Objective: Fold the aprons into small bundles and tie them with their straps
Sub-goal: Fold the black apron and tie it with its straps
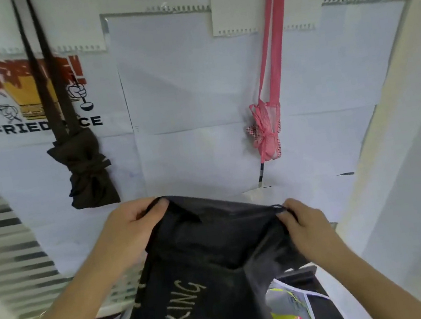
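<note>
A black apron (206,264) with pale lettering hangs in front of me, spread between both hands. My left hand (131,224) pinches its upper left corner. My right hand (304,221) grips the upper right corner, where a small strap loop shows. On the wall behind, a brown apron (88,176) hangs as a tied bundle from its long straps at the left. A pink checked apron (267,133) hangs the same way at the right, bound with a bow.
White paper sheets (177,81) cover the wall, one with a fried rice poster (27,91) at the left. A slatted metal surface (5,247) lies at the lower left. Colourful printed items (291,312) sit low at the right, next to a pale wall edge (405,128).
</note>
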A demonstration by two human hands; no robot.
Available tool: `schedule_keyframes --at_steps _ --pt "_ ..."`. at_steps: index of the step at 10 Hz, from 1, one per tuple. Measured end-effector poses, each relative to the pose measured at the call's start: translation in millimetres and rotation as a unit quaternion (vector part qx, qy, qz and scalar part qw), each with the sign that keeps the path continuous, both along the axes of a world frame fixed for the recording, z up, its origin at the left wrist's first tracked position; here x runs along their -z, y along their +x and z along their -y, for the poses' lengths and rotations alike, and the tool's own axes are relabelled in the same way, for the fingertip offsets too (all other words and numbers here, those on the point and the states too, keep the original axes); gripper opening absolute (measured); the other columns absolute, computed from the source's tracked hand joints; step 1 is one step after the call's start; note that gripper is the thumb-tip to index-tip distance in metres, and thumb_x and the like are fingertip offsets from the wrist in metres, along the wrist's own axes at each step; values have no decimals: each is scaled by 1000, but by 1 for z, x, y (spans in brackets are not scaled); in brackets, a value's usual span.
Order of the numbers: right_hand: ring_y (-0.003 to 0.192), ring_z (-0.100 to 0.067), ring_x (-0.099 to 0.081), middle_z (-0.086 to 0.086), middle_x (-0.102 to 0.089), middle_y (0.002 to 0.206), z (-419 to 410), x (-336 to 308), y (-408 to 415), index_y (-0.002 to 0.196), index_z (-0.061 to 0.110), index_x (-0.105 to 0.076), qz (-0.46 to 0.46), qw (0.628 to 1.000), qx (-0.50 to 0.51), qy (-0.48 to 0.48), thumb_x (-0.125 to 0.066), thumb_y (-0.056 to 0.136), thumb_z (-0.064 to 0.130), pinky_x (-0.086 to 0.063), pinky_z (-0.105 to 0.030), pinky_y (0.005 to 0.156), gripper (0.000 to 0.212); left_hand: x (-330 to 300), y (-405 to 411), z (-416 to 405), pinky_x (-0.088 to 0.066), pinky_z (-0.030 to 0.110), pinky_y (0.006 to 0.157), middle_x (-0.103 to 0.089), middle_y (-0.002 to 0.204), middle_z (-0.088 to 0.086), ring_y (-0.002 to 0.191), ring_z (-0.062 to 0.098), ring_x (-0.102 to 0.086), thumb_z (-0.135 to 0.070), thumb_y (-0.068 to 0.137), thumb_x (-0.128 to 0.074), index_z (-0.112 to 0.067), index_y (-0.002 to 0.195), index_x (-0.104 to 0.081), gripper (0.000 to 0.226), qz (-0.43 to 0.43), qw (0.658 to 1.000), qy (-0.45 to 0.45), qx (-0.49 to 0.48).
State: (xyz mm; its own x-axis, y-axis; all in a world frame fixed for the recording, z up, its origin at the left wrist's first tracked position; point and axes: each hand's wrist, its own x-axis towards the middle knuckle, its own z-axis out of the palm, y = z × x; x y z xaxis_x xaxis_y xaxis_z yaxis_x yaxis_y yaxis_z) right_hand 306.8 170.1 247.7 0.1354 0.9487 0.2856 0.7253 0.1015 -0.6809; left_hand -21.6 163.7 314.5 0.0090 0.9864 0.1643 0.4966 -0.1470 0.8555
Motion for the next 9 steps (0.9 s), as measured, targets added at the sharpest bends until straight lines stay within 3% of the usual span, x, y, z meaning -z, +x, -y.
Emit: schedule_keyframes --at_steps 1,2,3,4,5,6,7,8,9 --pt "68 -4 -60 9 -65 67 3 -42 0 78 28 -57 45 997 -65 4 -69 95 45 -44 -16 63 27 -7 -20 3 -58 46 91 -80 88 -6 84 13 -75 -45 104 -56 -32 94 -82 30 -1 1000 5 -15" --pt "81 3 -69 22 -74 86 9 -73 -2 88 35 -72 102 962 -177 -179 -82 81 45 -50 -14 70 15 -11 -42 9 -55 35 89 -80 93 -11 87 6 -75 -40 102 -60 -38 96 -81 23 17 1000 -14 12" --pt "84 -10 -69 12 -72 85 1 -83 6 85 23 -69 280 914 -186 -227 -79 85 30 -50 -21 70 12 -14 -64 12 -52 29 68 -80 86 -9 71 5 -72 -39 100 -63 -43 94 -82 20 -15 998 -63 23" --pt "85 -15 -65 11 -68 82 -15 -97 7 73 27 -64 370 886 -177 -215 -75 86 23 -48 -26 71 17 -24 -86 11 -59 39 72 -79 80 -1 69 17 -74 -52 93 -68 -35 88 -83 24 -79 993 -85 7" --pt "92 -24 -69 7 -73 86 -22 -141 3 77 33 -67 349 928 -115 -58 -67 86 14 -50 -32 75 21 -58 -99 11 -54 38 82 -78 80 1 81 25 -74 -78 77 -67 -26 84 -81 55 -89 996 -16 -24" --pt "83 -38 -63 -10 -70 85 15 -181 -4 91 18 -64 234 938 13 256 -53 77 4 -51 -43 71 23 -90 -99 20 -49 34 82 -72 89 -12 92 15 -66 -41 101 -63 -31 89 -76 20 -53 963 222 -142" --pt "70 -38 -54 -8 -57 75 52 -126 -21 93 16 -51 289 907 68 298 -63 69 -3 -40 -39 53 32 -55 -95 36 -45 29 76 -62 88 -11 85 9 -56 -30 107 -55 -20 96 -68 20 -117 904 388 -139" --pt "94 -31 -66 0 -65 102 68 -17 -28 113 27 -56 514 788 -237 -242 -58 91 14 -50 -37 76 26 53 -104 32 -46 25 84 -70 105 -12 93 7 -60 -35 104 -58 -22 114 -73 23 -381 922 -52 52" --pt "95 -21 -64 9 -61 93 52 36 4 87 28 -52 396 833 -239 -304 -46 99 32 -51 -35 83 14 123 -117 34 -47 29 90 -66 103 -10 98 11 -62 -36 103 -59 -31 91 -67 15 -420 847 -284 160"
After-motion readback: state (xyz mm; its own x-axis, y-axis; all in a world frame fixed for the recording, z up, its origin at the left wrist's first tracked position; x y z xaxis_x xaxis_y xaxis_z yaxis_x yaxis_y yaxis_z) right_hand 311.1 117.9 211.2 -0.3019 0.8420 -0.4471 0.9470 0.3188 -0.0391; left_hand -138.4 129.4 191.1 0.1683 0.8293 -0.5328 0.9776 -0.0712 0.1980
